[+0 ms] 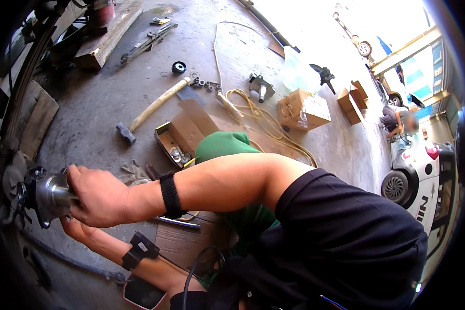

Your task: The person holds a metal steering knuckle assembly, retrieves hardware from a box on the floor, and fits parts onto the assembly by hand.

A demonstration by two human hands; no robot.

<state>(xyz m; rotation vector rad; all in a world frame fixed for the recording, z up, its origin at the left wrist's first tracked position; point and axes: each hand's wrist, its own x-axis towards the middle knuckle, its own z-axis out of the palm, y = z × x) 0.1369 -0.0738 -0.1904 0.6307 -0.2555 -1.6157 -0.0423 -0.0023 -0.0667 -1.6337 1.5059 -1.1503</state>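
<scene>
A shiny flanged metal spindle [57,194] is at the far left, its smooth cylinder pointing toward me and its lugged flange against darker parts. My right hand [101,196] closes round the end of the cylinder, thumb and fingers curled. Below it, my left hand [81,231] reaches to the underside of the same part with bent fingers; my right hand and the metal hide most of them. Black straps circle both wrists, and the left one bears a small black box [143,245]. Close to my right wrist lie grey work gloves [134,173].
An open carton [168,147] holds metal rings. Beyond are a sledgehammer [157,103], nuts, a black cap [179,67], another flanged shaft [261,88], a coiled yellow hose [253,111] and a taped box [304,109]. Timber [108,39] lies far left. A person [396,119] bends near a white vehicle [418,178].
</scene>
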